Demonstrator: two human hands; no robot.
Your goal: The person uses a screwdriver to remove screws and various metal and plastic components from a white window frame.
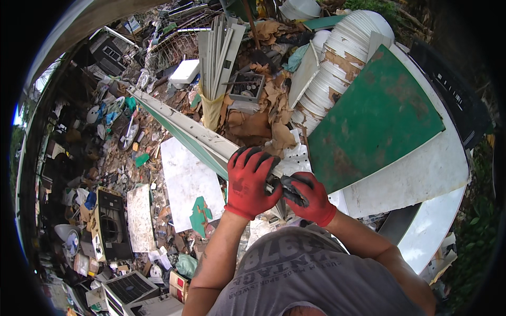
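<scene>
Left hand (246,185), red glove: fingers slightly apart, hooked over the near end of the long panel (182,126), thumb pointing right toward the other hand. Reads as a grip on the panel; underside hidden.

Right hand (311,200), also red-gloved: curled, fingers bent in, dark fingertips just right of the left thumb, close by the panel's end. Can't tell if it pinches anything; contact spot too small and partly covered.

Long panel: runs from under the left hand up and to the left, white flange on top, green face below, far end well apart from both hands.

Around it, left to right: black-framed housing (112,224) and pale board (139,218) on the debris, well left of the left hand. White sheet (182,181) below the panel, green scrap (199,217) at its lower right. Yellow bag (212,113) holding upright slats (217,58), beyond the panel. Green sheet (379,121) just right of the right hand, overlapping a pale curved sheet (411,174); white ribbed tube (348,58) beyond it.
</scene>
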